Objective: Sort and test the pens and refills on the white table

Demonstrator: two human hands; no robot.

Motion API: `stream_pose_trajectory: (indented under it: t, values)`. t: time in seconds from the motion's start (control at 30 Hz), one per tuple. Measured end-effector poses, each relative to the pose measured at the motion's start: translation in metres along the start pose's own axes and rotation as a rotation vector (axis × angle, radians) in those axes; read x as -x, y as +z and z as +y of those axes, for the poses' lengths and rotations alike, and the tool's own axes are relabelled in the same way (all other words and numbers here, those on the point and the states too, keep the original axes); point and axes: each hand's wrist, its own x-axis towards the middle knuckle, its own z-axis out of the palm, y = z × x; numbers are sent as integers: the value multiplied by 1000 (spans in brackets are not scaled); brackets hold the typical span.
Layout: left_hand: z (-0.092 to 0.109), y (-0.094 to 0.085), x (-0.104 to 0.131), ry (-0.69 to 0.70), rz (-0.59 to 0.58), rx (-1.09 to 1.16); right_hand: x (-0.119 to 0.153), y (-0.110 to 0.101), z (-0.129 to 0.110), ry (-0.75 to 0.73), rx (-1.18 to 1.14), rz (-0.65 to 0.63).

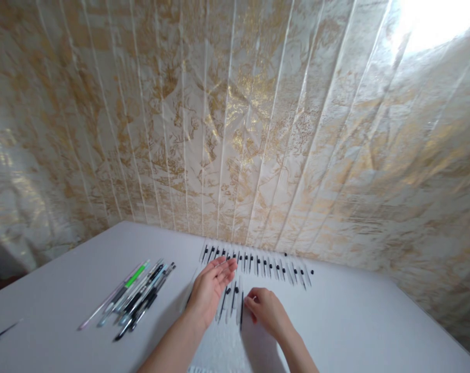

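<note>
Pen parts (236,290), slim, clear and black, lie on the white tabletop (355,321), some between the left hand (209,291), fingers loosely extended, and the right hand (266,310), curled beside a thin dark rod (241,312); whether gripping, I cannot tell.

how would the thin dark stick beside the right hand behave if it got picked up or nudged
The thin dark stick runs straight, so it's probably stiff. Being so slim, it's likely light. Lying flat on the white table, it probably won't tip but might roll if round, which blur hides.
</note>
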Motion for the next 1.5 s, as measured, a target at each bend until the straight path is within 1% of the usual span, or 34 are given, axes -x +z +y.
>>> stream_pose_trajectory:
  t: [0.17, 0.27, 0.33, 0.4, 0.47, 0.53, 0.63, 0.73, 0.83, 0.93, 1.03, 1.13, 1.27, 1.3, 1.33, 1.37, 1.43, 1.47, 1.5]
  values:
    - [-1, 2, 3, -27, -30, -15, 3, -5, -4, -61, -58, 51]
    - [-11, 5, 9, -56, -68, -30, 9, -12, -18, -161, -122, 96]
    - [-23, 7, 14, -79, -101, -45, 15, -14, -28, -277, -250, 72]
    - [-33, 9, 18, -96, -135, -59, 20, -14, -34, -373, -415, 14]
    - [-39, 10, 21, -112, -164, -73, 21, -12, -36, -386, -522, -11]
    - [-41, 10, 21, -128, -185, -85, 20, -11, -33, -345, -550, -10]
    - [-38, 10, 21, -154, -224, -91, 16, -10, -27, -308, -555, -54]
    - [-37, 11, 21, -174, -252, -82, 15, -10, -25, -317, -518, -68]
    - [-39, 13, 20, -162, -187, -58, 16, -14, -25, -326, -456, -35]
    - [-40, 13, 19, -153, -125, -53, 16, -19, -24, -306, -366, 25]
    - [-40, 13, 20, -143, -114, -90, 16, -21, -22, -311, -283, 52]
    - [-43, 12, 21, -117, -136, -170, 14, -21, -17, -288, -194, 58]
    - [-47, 9, 25, -58, -189, -344, 9, -20, -6, -218, -126, 55]
    - [-46, 7, 26, -20, -215, -408, 6, -19, -2, -196, -111, 59]
    - [-45, 6, 28, 46, -252, -528, 4, -17, 3, -174, -96, 67]
    - [-42, 4, 29, 127, -301, -711, 1, -14, 7, -152, -81, 80]
    - [-36, -1, 31, 259, -419, -1194, -5, -6, 14, -115, -55, 116]
    - [-33, -4, 31, 286, -472, -1432, -7, -1, 16, -104, -47, 134]
    - [-30, -6, 31, 283, -506, -1616, -10, 4, 18, -98, -41, 152]
